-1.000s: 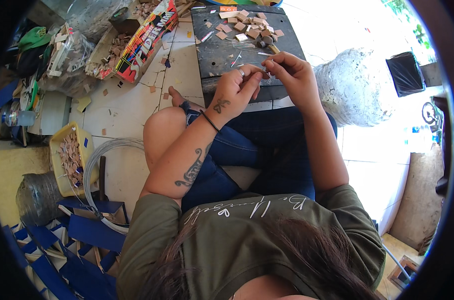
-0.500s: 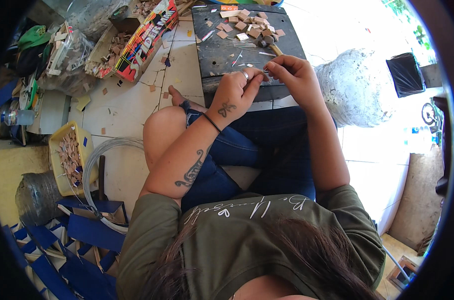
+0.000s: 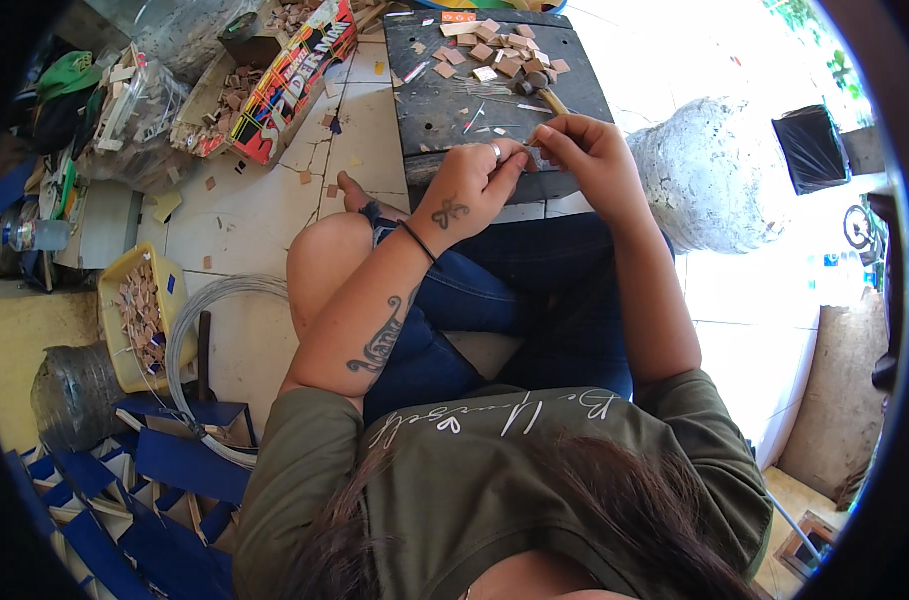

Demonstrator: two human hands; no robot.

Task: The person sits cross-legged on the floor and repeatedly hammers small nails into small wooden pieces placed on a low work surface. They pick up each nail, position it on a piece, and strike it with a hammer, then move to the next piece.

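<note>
Over the near edge of a low black table point(image 3: 439, 120), my left hand point(image 3: 474, 185) and my right hand point(image 3: 589, 155) meet fingertip to fingertip. Both are closed in a pinch, and what lies between the fingers is too small to make out. Just beyond my right hand, a hammer point(image 3: 551, 100) with a light handle rests on the tabletop. Small square wooden pieces point(image 3: 509, 67) are heaped at the table's far side. Thin wire lengths point(image 3: 474, 88) lie scattered nearer to me.
A colourful printed box point(image 3: 284, 95) of wooden pieces stands at the far left. Closer on that side are a yellow basket point(image 3: 174, 300) of small pieces, a wire coil point(image 3: 179, 350) and blue boxes point(image 3: 189, 465). A large wrapped, rounded object point(image 3: 714, 175) stands right of the table.
My right hand has shifted slightly down toward me. The left hand has barely moved, and both keep their pinch.
</note>
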